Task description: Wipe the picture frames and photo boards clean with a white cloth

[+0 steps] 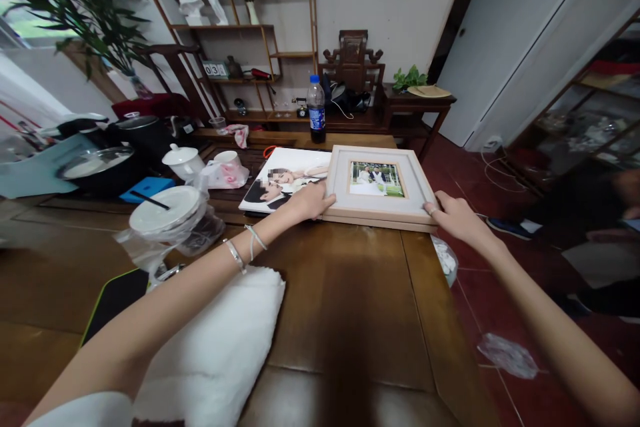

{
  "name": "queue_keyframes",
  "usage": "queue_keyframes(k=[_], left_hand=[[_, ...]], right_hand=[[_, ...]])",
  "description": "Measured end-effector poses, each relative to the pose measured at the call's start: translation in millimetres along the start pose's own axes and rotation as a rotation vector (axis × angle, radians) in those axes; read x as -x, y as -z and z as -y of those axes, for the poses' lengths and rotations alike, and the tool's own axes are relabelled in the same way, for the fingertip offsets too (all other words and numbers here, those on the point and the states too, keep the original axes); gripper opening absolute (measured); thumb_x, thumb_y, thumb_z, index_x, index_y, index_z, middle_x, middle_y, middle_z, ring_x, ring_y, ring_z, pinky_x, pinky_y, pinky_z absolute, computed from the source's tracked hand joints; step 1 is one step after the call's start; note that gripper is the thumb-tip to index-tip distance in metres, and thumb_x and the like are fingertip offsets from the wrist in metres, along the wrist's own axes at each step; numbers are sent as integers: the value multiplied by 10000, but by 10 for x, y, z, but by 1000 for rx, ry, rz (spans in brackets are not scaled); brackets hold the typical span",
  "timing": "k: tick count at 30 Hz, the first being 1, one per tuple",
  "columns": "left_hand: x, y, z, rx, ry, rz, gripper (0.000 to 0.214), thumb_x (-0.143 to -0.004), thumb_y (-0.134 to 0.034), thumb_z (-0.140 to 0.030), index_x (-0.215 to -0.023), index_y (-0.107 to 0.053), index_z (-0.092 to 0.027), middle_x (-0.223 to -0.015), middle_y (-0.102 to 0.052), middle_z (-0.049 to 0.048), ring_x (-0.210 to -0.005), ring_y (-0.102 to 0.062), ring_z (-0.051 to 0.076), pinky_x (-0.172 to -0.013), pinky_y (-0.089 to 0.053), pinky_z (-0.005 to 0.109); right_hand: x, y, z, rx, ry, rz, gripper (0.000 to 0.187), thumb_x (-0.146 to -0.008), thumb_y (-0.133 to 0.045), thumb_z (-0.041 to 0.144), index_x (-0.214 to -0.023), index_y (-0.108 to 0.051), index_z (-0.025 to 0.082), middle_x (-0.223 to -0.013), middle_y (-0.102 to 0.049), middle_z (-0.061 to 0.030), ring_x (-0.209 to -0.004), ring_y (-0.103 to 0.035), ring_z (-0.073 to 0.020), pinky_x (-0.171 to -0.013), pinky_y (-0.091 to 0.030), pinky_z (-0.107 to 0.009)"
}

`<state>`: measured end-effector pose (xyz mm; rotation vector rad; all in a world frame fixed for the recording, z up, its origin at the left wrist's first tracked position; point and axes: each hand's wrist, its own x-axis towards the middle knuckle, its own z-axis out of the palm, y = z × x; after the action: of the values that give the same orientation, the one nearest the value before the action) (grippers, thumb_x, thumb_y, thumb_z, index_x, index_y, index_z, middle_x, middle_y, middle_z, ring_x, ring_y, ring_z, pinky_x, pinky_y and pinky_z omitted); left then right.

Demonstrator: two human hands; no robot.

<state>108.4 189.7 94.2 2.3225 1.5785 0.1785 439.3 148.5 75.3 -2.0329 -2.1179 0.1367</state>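
Note:
A pale wooden picture frame with a small photo in it lies flat on the dark wooden table. My left hand grips its near left corner, fingers curled on the edge. My right hand holds its near right corner, with a ring on one finger. A large photo print lies just left of the frame, partly under my left hand. A white cloth lies below my left forearm.
A blue-labelled cola bottle stands behind the frame. Teapot, cups, a bagged white bowl and black pots crowd the left. Shelves and a carved chair stand at the back. The table's edge runs along the right, with red floor beyond.

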Motion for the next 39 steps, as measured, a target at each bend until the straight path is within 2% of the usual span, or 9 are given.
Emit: queue_keyframes(k=[4,9,11,14,17,21,27,34,39], left_hand=[[87,110,181,-70,48,-133,484,-880,-343,-505,-1045,-602,-131,-941,-670,129,-914,-613,266,-799,-438,320],[323,222,583,-240,335,-336,489,-839,-455,-472,-1164,-551,-119,-1166,-557,200,-1085,-531,349,-873,-427,411],[380,236,738,-256,487,-340,631,-788,-494,-558,-1197,-517,-77,-1252,-479,257,-1147,-466,422,-878,-415,473],[385,253,928,-158,615,-200,836,-701,-477,-722,-1187,-512,-42,-1225,-509,282,-1124,-487,443,-855,-424,474],[337,278,1071,-86,609,-104,879,-633,-476,-791,-1079,-580,-40,-1104,-602,255,-1046,-566,392,-810,-452,380],[264,288,1227,-16,600,-111,914,-587,-524,-794,-1081,-579,-27,-1110,-610,243,-1044,-576,360,-786,-460,326],[117,244,1456,24,697,-231,642,-868,-347,-535,-1132,-563,10,-1191,-561,279,-1129,-524,369,-878,-422,390],[-2,271,1580,72,782,-376,557,-913,-294,-414,-1151,-551,19,-1223,-533,291,-1148,-510,368,-862,-429,429],[-35,508,1449,40,774,-479,479,-913,-333,-393,-1077,-598,-30,-1170,-582,258,-1118,-540,342,-861,-436,415]], right_hand=[[11,-15,-20,-28,-18,-51,348,-878,-375,432,-953,-579,160,-822,-664,-145,-764,-624,-285,-666,-413,-335],[132,-24,84,-76,15,-291,473,-871,-411,445,-1220,-467,129,-995,-639,-156,-907,-599,-296,-770,-440,-388],[240,-27,192,-102,87,-433,487,-873,-420,414,-1267,-425,128,-1040,-610,-156,-956,-571,-293,-826,-432,-415],[443,-39,398,-137,226,-519,447,-869,-454,358,-1265,-427,154,-1083,-578,-150,-1000,-540,-288,-876,-418,-427],[627,-81,595,-142,327,-514,422,-859,-487,303,-1258,-427,182,-1145,-555,-140,-1064,-509,-298,-904,-404,-439],[748,-214,756,-173,425,-473,423,-855,-495,249,-1266,-410,203,-1153,-546,-126,-1097,-494,-297,-947,-385,-463],[793,-454,836,-199,571,-344,439,-860,-483,200,-1288,-387,189,-1172,-525,-133,-1121,-473,-280,-972,-390,-464],[820,-508,849,-213,633,-216,433,-872,-456,179,-1296,-367,186,-1200,-497,-133,-1159,-444,-263,-999,-389,-457],[830,-521,871,-225,681,-147,403,-874,-439,162,-1273,-389,190,-1184,-503,-135,-1139,-458,-260,-983,-412,-452]])
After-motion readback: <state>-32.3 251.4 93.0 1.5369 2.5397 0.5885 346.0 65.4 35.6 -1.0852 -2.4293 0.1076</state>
